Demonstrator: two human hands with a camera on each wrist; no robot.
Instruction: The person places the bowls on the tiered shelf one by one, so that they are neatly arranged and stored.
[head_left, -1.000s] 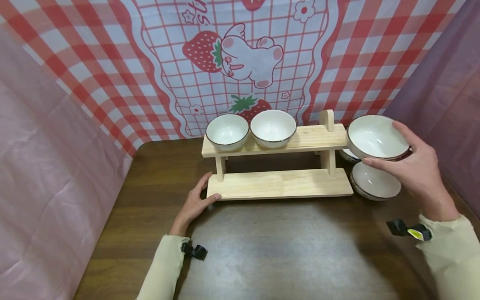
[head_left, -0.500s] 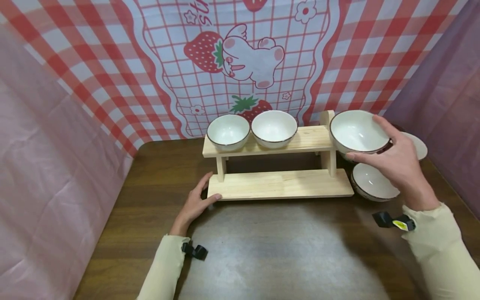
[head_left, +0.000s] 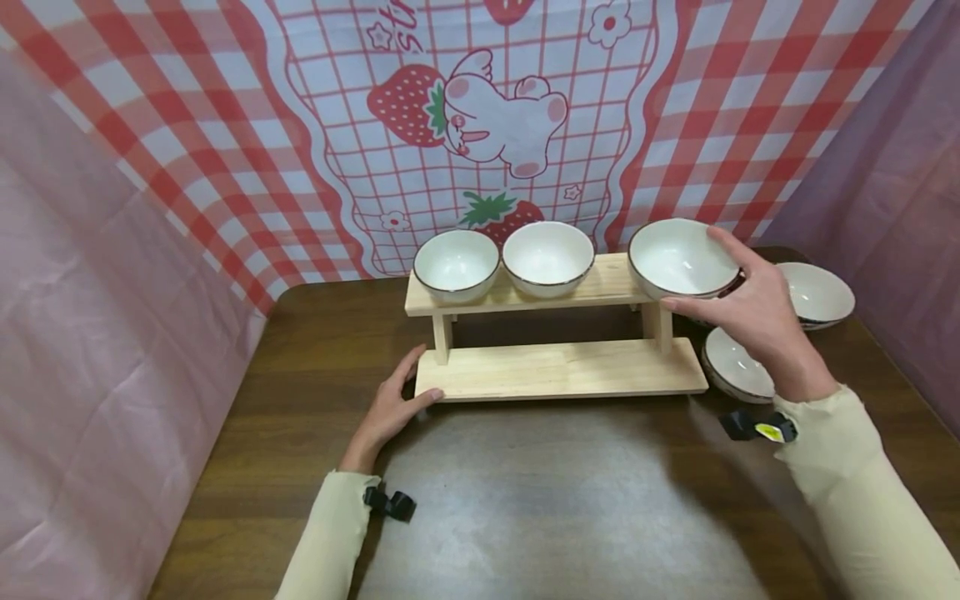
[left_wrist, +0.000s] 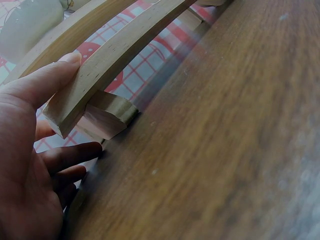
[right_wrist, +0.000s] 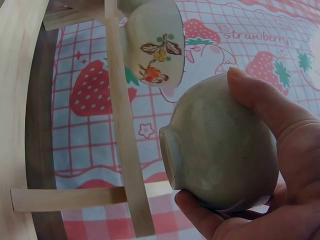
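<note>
A two-tier wooden display shelf stands on the table. My left hand grips the left end of its lower board, thumb along the front corner in the left wrist view, other fingers around the end. My right hand holds a white bowl by its side, thumb and fingers spread around the wall. This bowl is over the right part of the upper board; the right wrist view shows its foot apart from the board. Two dark-rimmed white bowls, the left one and the middle one, sit on the upper board.
Right of the shelf on the table are more bowls: one near the front, partly behind my right wrist, and another farther right. A red-and-white checked strawberry cloth hangs behind; pink cloth hangs at the left.
My right hand has carried its bowl leftward from beside the shelf to over the upper board's right part. The left hand has stayed at the shelf's left end.
</note>
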